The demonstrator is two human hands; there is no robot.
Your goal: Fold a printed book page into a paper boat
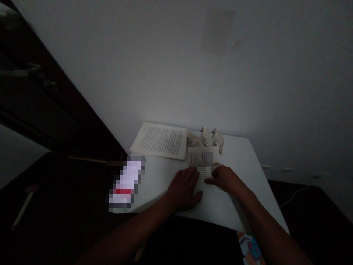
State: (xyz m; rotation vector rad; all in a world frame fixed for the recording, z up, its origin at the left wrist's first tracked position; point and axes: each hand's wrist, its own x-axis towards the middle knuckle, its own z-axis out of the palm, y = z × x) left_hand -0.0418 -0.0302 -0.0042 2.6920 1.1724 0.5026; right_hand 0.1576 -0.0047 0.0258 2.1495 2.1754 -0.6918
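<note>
A partly folded sheet of printed paper (203,159) lies on the white table in front of me. My left hand (185,188) rests flat, its fingers stretched out over the sheet's lower left edge and its thumb apart. At the lower right part of the sheet, my right hand (224,178) is closed, thumb and fingers pinching the paper's edge; the fold beneath the fingers is partly hidden. Just behind the sheet stand three folded paper shapes with pointed tips, like paper boats: a left one (194,139), a middle one (207,137) and a right one (218,140).
A stack of printed pages (161,140) lies at the table's back left. A blurred-out phone-like object (127,182) sits at the left edge. The white table (242,156) stands against a grey wall (165,66). A dark door (41,84) is on the left.
</note>
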